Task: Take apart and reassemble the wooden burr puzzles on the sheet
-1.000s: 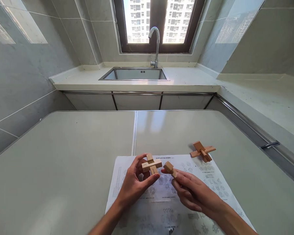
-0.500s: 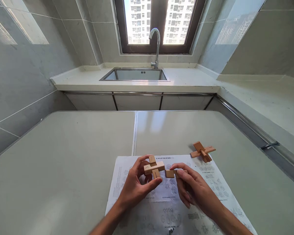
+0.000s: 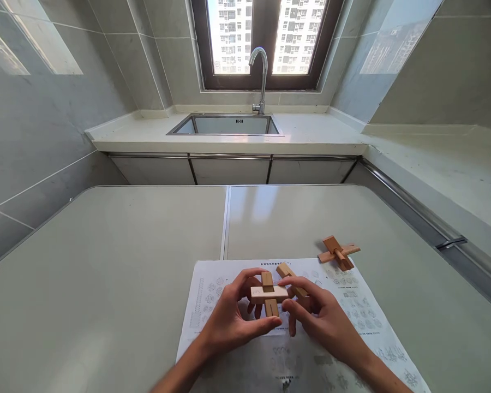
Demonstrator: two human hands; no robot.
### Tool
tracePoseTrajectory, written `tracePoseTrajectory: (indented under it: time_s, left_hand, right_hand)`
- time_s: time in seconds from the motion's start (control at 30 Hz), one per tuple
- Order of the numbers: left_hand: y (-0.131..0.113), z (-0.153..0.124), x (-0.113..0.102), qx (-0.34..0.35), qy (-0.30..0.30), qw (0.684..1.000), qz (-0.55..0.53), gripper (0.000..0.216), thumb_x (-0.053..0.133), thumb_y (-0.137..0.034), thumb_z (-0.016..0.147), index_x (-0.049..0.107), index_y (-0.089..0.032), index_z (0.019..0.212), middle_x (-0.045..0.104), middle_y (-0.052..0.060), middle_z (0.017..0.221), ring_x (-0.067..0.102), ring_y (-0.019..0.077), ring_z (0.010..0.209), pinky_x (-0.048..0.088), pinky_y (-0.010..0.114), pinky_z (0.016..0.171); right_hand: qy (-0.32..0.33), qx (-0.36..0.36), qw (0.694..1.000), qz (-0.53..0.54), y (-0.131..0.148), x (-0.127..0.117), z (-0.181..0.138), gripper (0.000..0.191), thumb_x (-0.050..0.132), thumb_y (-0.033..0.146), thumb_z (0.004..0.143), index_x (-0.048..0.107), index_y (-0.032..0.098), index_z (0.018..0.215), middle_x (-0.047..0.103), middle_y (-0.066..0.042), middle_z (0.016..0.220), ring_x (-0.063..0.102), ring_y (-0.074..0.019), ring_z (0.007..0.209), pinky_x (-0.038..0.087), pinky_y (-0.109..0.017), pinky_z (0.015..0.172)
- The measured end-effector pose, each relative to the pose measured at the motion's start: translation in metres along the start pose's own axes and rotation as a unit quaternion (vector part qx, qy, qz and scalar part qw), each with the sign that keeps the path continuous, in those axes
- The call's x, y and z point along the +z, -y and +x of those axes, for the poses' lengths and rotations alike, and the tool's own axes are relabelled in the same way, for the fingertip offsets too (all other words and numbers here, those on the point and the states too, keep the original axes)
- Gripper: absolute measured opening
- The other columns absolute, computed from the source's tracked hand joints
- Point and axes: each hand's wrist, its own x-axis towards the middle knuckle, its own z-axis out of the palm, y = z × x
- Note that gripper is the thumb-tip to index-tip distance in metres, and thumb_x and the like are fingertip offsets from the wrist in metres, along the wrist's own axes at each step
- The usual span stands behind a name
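My left hand [image 3: 233, 322] grips a partly built wooden cross puzzle [image 3: 269, 295] between thumb and fingers, held just above a printed instruction sheet [image 3: 229, 349]. My right hand [image 3: 319, 319] pinches a single notched wooden bar [image 3: 288, 273] whose near end meets the right side of the cross. A second assembled wooden cross [image 3: 337, 252] lies on the table beyond the sheet's upper right corner, away from both hands.
The sheet lies on a pale grey table [image 3: 106, 256] with a seam down its middle. Behind it runs a counter with a steel sink [image 3: 226, 125] and a curved tap [image 3: 262, 76] under a window. A steel rail edges the counter at right [image 3: 413, 213].
Both hands have drifted right and nearer to me. The right hand has turned its bar and brought it up against the cross in the left hand, closing the gap.
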Motion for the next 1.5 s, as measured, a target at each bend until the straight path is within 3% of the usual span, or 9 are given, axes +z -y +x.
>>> tracePoseTrajectory:
  time_s: [0.13, 0.33, 0.73, 0.97, 1.5]
  left_hand:
    - [0.000, 0.001, 0.001, -0.010, 0.003, 1.000, 0.003, 0.060, 0.087, -0.033, 0.079, 0.055, -0.026, 0.130, 0.064, 0.000, 0.092, 0.063, 0.0149, 0.078, 0.043, 0.024, 0.062]
    - [0.000, 0.002, 0.001, -0.022, 0.010, 1.000, -0.001, 0.058, 0.090, -0.034, 0.077, 0.055, -0.025, 0.122, 0.067, -0.001, 0.090, 0.060, 0.0135, 0.075, 0.044, 0.025, 0.065]
    - [-0.004, 0.004, 0.003, -0.031, 0.019, 0.999, -0.005, 0.054, 0.090, -0.037, 0.075, 0.051, -0.023, 0.108, 0.070, 0.002, 0.094, 0.059, 0.0144, 0.075, 0.042, 0.026, 0.064]
    - [0.001, 0.003, 0.004, -0.016, 0.017, 0.999, 0.028, 0.057, 0.093, -0.037, 0.070, 0.054, -0.022, 0.109, 0.070, 0.002, 0.092, 0.056, 0.0131, 0.070, 0.041, 0.026, 0.062]
    - [-0.003, 0.004, 0.005, -0.014, 0.019, 0.999, 0.021, 0.055, 0.091, -0.036, 0.072, 0.053, -0.022, 0.109, 0.068, 0.001, 0.092, 0.055, 0.0131, 0.071, 0.041, 0.026, 0.062]
  right_hand:
    - [-0.021, -0.030, 0.998, -0.044, -0.008, 0.002, 0.001, 0.032, 0.065, 0.052, 0.099, 0.069, 0.024, 0.114, 0.069, 0.002, 0.071, 0.072, -0.0171, 0.054, 0.054, -0.028, 0.059]
    - [-0.055, -0.070, 0.995, -0.045, -0.015, 0.007, 0.000, 0.031, 0.062, 0.053, 0.101, 0.069, 0.025, 0.113, 0.072, -0.003, 0.080, 0.074, -0.0182, 0.056, 0.052, -0.022, 0.042]
    - [-0.081, -0.115, 0.989, -0.045, -0.022, 0.011, -0.004, 0.022, 0.061, 0.045, 0.103, 0.070, 0.028, 0.113, 0.072, -0.001, 0.082, 0.072, -0.0150, 0.058, 0.059, -0.022, 0.049]
    - [-0.039, -0.045, 0.998, 0.001, -0.010, 0.008, -0.001, 0.030, 0.060, 0.050, 0.103, 0.066, 0.024, 0.117, 0.072, 0.000, 0.072, 0.071, -0.0168, 0.056, 0.062, -0.027, 0.056]
    - [-0.057, -0.032, 0.998, 0.006, -0.007, 0.011, -0.002, 0.037, 0.062, 0.057, 0.100, 0.066, 0.023, 0.114, 0.069, 0.001, 0.065, 0.070, -0.0181, 0.055, 0.059, -0.028, 0.054]
